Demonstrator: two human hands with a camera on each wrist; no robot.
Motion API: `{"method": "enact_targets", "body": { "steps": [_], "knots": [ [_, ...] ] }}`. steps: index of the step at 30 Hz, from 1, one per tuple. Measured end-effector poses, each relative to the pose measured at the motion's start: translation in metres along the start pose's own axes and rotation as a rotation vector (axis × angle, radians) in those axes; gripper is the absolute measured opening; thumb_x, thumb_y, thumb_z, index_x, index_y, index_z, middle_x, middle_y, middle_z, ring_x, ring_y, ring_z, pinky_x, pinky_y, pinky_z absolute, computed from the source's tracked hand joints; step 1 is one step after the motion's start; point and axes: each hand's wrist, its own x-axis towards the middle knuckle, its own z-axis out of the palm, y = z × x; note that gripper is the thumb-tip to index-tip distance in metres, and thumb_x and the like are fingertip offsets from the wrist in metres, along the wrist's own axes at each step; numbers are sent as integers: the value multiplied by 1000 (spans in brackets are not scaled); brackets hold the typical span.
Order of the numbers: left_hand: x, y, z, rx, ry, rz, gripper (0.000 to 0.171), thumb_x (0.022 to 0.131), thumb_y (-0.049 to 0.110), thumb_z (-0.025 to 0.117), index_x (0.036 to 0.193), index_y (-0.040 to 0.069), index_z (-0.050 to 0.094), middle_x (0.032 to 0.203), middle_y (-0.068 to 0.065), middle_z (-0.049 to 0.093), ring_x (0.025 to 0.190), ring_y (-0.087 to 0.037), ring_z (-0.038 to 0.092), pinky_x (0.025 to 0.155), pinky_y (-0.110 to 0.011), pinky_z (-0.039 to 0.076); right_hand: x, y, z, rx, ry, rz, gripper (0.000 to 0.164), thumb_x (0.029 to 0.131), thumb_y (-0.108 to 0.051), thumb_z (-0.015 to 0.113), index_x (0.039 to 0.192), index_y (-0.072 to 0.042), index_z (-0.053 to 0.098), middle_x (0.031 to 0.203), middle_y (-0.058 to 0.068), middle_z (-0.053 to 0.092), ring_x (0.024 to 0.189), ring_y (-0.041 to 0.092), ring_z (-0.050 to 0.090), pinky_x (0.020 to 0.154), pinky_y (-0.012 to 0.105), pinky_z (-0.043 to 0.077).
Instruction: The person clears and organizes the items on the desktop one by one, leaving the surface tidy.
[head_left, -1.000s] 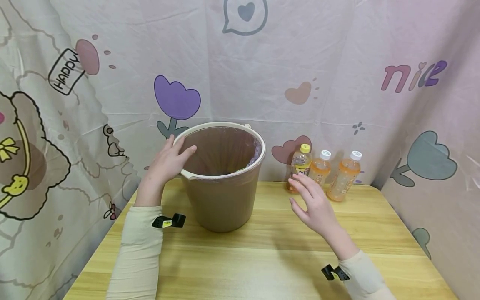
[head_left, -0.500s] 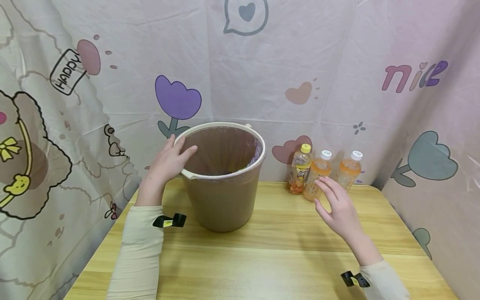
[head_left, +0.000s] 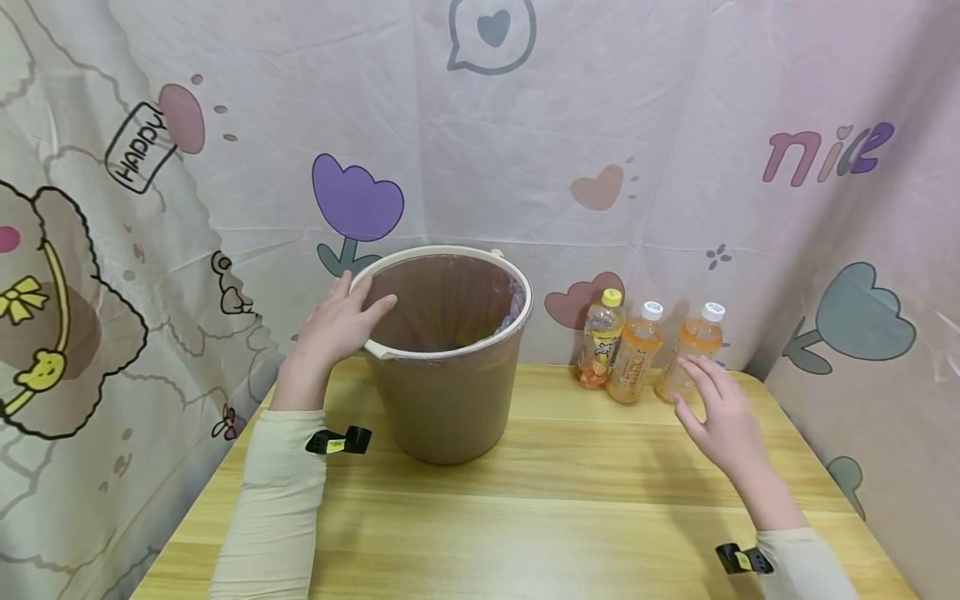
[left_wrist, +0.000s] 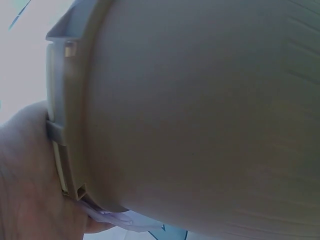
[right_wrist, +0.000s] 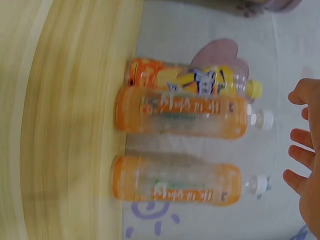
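A brown trash can with a cream rim and a clear liner stands upright left of centre on the table. My left hand rests on the left side of its rim, fingers and thumb extended over the opening. In the left wrist view, the palm lies against the rim. My right hand hovers with relaxed, spread fingers, holding nothing, and partly covers a white-capped orange bottle. Left of that stand another white-capped orange bottle and a yellow-capped bottle. All three show upright in the head view.
The wooden table ends at a printed cloth backdrop just behind the trash can and bottles. More cloth hangs along both sides. A black wrist camera is strapped over each sleeve.
My right hand has moved rightward, past the yellow-capped and middle bottles, to in front of the rightmost one. My left hand, the trash can and the bottles have stayed in place.
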Motion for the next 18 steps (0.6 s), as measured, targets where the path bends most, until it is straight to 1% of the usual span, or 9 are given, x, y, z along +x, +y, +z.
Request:
{"method": "enact_targets", "body": {
  "steps": [3,6,10,13,18],
  "knots": [
    [-1,1,-1,17,-1,0,83,97,67,24,158,13,10,163,-20,-8,151,-42,-9,117,-68,-2,-1,9,-2,-16,5,17,52,92,-35,49,125,4,59,122,27,60,114,48,53,113,43,37],
    [-1,2,-1,32,-2,1,83,97,67,25,158,12,10,163,-21,-7,151,-41,-10,116,-68,-3,-3,17,-4,-19,1,31,49,88,-27,55,125,5,59,123,27,59,113,47,53,112,44,37],
    [-1,2,-1,49,-4,2,83,97,67,25,158,13,10,163,-21,-7,151,-40,-9,116,-69,-4,-4,26,-7,-27,-1,46,50,78,-13,63,124,6,59,121,28,60,111,47,53,98,56,42],
    [-1,2,-2,56,-9,1,83,97,67,24,158,13,9,163,-21,-7,151,-41,-9,116,-69,-4,-4,32,-10,-38,-7,66,51,75,-9,65,124,6,59,120,28,60,110,48,53,91,62,41],
    [0,2,-2,64,-13,-1,83,97,68,24,158,13,9,163,-21,-7,151,-41,-9,115,-70,-5,-5,41,-14,-62,-46,119,51,76,-8,67,124,6,58,122,28,58,112,47,52,93,63,41]
  ]
}}
